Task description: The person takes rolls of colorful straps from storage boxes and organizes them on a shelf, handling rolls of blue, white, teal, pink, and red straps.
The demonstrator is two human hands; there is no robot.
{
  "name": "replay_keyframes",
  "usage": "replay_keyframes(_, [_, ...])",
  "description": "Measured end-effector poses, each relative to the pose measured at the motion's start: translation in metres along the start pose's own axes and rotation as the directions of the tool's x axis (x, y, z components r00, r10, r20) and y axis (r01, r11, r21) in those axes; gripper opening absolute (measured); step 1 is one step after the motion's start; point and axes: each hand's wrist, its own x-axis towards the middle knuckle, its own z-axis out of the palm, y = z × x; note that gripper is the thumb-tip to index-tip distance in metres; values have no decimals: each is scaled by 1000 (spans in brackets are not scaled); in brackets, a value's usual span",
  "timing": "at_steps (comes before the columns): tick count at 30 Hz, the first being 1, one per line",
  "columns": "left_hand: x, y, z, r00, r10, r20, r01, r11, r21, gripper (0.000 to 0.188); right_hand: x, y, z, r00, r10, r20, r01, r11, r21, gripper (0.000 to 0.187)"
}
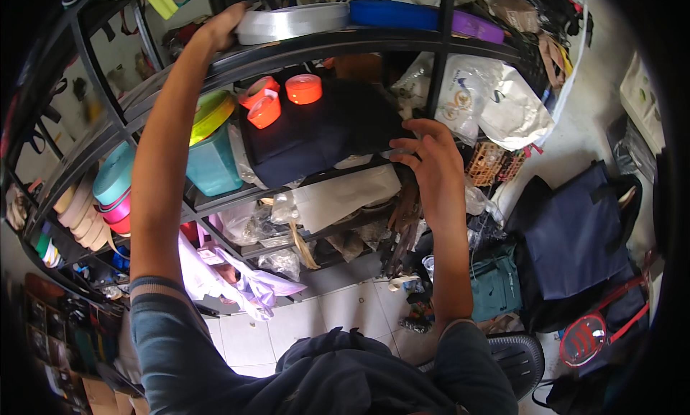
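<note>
High on the black metal shelf rack, my left hand (220, 31) reaches the left end of a flat roll of shiny white webbing (295, 23). Its fingers curl at the roll's far edge and are partly hidden. My right hand (433, 152) is raised lower down, fingers apart and holding nothing, by the right end of a dark folded fabric stack (323, 127). Orange tape rolls (303, 89) lie on that fabric. Beside the white roll sit a blue roll (394, 14) and a purple roll (477, 27).
A teal bin (215, 163) holds a yellow roll (213, 117). Teal and pink rolls (113, 176) sit left. Lilac cloth (241, 278) hangs off the lower shelf. White plastic bags (496, 102) hang right. Dark bags (571, 231) and a chair (516, 361) stand at the right.
</note>
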Motion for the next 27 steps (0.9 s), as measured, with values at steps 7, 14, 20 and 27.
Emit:
replay_keyframes(7, [17, -9, 9, 960, 200, -196, -168, 972, 165, 45, 2, 27, 41, 996, 49, 69, -53, 997, 55, 34])
replay_keyframes(14, [-97, 1, 1, 668, 735, -115, -607, 627, 488, 55, -30, 52, 63, 950, 125, 287, -164, 980, 116, 31])
replay_keyframes(20, [-250, -57, -68, 535, 841, -78, -752, 516, 410, 50, -42, 107, 156, 768, 333, 547, -429, 902, 54, 32])
replay_keyframes(27, [-327, -147, -143, 668, 659, -346, -590, 752, 293, 35, -48, 144, 262, 733, 272, 623, -424, 899, 106, 34])
